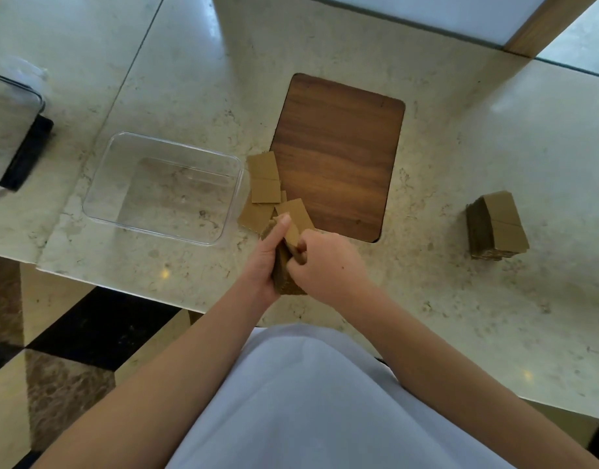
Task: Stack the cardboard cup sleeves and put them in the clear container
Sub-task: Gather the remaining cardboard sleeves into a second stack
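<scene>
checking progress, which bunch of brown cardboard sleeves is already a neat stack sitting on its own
The squared-up stack of brown cardboard sleeves at the far right of the marble counter. The others lie scattered beside the clear plastic container or are in the hands.

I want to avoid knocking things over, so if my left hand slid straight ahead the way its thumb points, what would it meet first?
Probably the loose sleeves lying just ahead of the left hand, between the clear container and the wooden board. Height above the counter is unclear.

Marble table [460, 299]: clear container [101, 184] near left edge; loose sleeves [264, 181] just beside it; wooden inset panel [338, 154] mid-table; stacked sleeves [498, 225] toward right edge.
</scene>
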Demonstrator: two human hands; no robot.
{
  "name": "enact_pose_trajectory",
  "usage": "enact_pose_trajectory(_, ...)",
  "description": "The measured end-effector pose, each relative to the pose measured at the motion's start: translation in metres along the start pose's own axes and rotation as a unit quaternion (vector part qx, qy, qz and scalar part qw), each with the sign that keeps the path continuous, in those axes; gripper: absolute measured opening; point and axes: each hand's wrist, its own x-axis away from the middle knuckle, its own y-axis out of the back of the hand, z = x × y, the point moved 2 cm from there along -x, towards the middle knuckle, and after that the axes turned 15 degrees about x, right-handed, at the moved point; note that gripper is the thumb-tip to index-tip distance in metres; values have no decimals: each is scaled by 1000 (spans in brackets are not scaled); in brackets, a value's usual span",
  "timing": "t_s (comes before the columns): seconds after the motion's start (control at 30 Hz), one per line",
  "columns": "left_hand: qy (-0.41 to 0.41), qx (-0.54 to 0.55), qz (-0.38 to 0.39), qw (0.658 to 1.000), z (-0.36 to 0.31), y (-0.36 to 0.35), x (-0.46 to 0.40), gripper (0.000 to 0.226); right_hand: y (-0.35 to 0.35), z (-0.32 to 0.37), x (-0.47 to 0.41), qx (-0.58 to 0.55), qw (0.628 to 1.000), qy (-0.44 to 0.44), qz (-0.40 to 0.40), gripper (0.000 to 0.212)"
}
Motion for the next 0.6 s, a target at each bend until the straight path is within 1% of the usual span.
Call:
enact_pose_trajectory(0.03, 5, 18, -3, 1000, -1, 3, 0, 27, 1, 1, 3, -24, 999, 22, 10, 27)
enact_pose_trajectory(0.1, 12, 62, -6, 998, -5, 10, 1, 29, 1, 2, 10, -74, 994, 57, 59, 40)
enact_pose_trajectory(0.13, 15, 78, -2, 997, -7, 12, 1, 31, 0, 0, 12, -112, 988, 61, 83, 42)
enact_pose_trajectory(0.17, 18, 87, 5, 996, -9, 14, 1, 32, -2, -4, 13, -167, 980, 48, 94, 41)
enact_pose_trajectory(0.2, 21, 88, 9, 996, -10, 16, 1, 34, -4, -9, 11, -229, 969, 15, 88, 40)
enact_pose_trajectory(0.23, 21, 90, 14, 996, -11, 17, 0, 36, -8, -17, 5, -275, 958, -33, 69, 37)
enact_pose_trajectory(0.27, 22, 96, 18, 995, -10, 18, -1, 38, -13, -27, -1, -292, 951, -84, 48, 34)
enact_pose_trajectory(0.33, 29, 115, 30, 992, -11, 19, -5, 42, -25, -44, -17, -257, 952, -164, 36, 20)
enact_pose_trajectory(0.37, 31, 121, 34, 992, -12, 19, -6, 46, -33, -50, -25, -234, 953, -188, 49, 14)
enact_pose_trajectory(0.4, 32, 124, 37, 991, -13, 19, -8, 50, -38, -54, -32, -215, 953, -205, 62, 13)
enact_pose_trajectory(0.43, 31, 127, 41, 991, -14, 18, -12, 55, -43, -55, -40, -196, 954, -215, 72, 20)
enact_pose_trajectory(0.47, 27, 127, 44, 991, -15, 19, -13, 58, -48, -53, -46, -177, 956, -222, 79, 31)
enact_pose_trajectory(0.53, 18, 127, 44, 991, -17, 18, -17, 59, -56, -48, -57, -139, 959, -232, 83, 52)
enact_pose_trajectory(0.6, 15, 129, 39, 991, -20, 17, -19, 56, -60, -39, -64, -94, 967, -225, 75, 58)
